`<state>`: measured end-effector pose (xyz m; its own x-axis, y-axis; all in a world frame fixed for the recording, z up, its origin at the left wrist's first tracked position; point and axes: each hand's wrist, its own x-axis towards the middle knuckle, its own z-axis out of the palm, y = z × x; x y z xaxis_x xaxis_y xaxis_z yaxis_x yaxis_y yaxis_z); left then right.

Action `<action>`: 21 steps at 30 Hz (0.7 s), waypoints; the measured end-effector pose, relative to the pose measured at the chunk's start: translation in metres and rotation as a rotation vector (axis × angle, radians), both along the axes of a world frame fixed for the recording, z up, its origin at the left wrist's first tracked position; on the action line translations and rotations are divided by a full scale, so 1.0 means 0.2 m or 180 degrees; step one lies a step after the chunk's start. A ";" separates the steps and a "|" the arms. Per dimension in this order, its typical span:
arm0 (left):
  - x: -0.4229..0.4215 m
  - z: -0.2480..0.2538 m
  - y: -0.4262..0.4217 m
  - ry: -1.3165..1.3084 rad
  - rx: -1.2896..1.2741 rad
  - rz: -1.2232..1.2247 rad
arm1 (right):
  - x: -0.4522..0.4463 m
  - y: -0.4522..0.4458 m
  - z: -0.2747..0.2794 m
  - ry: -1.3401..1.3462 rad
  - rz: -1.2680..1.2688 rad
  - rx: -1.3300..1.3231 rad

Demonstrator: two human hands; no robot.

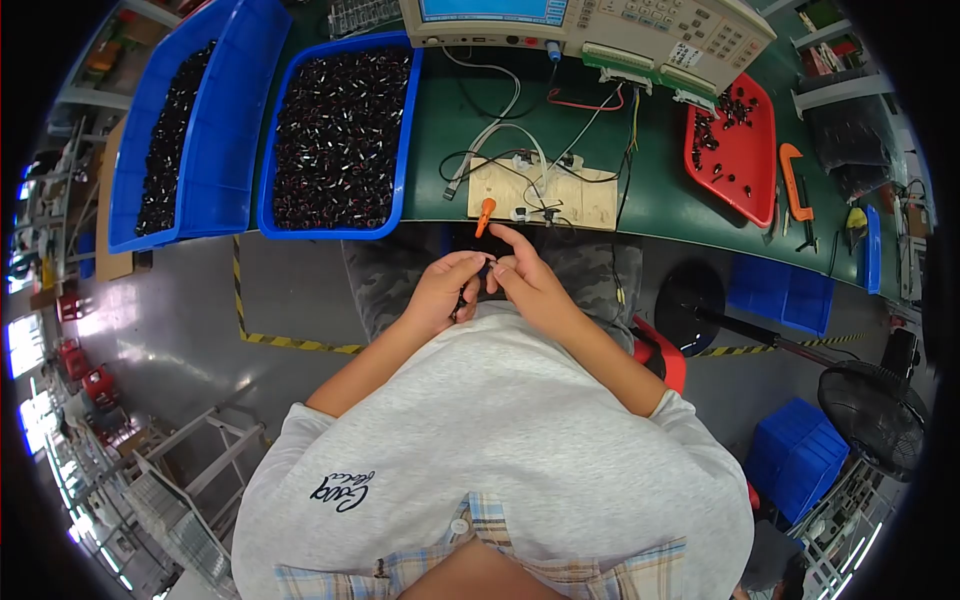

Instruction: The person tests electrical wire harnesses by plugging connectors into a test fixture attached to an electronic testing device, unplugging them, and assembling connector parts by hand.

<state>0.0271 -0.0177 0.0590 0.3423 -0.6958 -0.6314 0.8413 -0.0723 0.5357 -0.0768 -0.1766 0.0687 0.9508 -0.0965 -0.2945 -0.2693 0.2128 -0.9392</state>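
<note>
My left hand [441, 292] is closed in front of my body, just off the table's near edge, with thumb and finger pinched. Small black parts [460, 302] show under its fingers. Opposite it, my right hand [535, 288] pinches with its thumb while its index finger stretches toward the table. A tiny piece [489, 259] lies between the fingertips of both hands; its exact kind is too small to tell. Just beyond the fingers, an orange-handled tool [486, 214] rests at the near edge of a pale wooden board [600, 205] carrying clips and wires.
On the green table [440, 120] stand a blue tray [400, 190] and a blue bin [225, 150], both filled with small black components. A bench meter [600, 40] is at the back. To the right are a red tray [735, 200] with scattered black parts and an orange tool [795, 185].
</note>
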 end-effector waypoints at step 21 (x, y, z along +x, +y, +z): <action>0.03 0.03 -0.02 0.0069 -0.0279 -0.0204 | -0.02 -0.07 0.05 0.0440 0.0028 0.1606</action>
<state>0.0339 -0.0221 0.0645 0.2822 -0.7687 -0.5740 0.8479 -0.0800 0.5240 -0.0809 -0.1910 0.0787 0.8999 0.0977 -0.4250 -0.3873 0.6269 -0.6760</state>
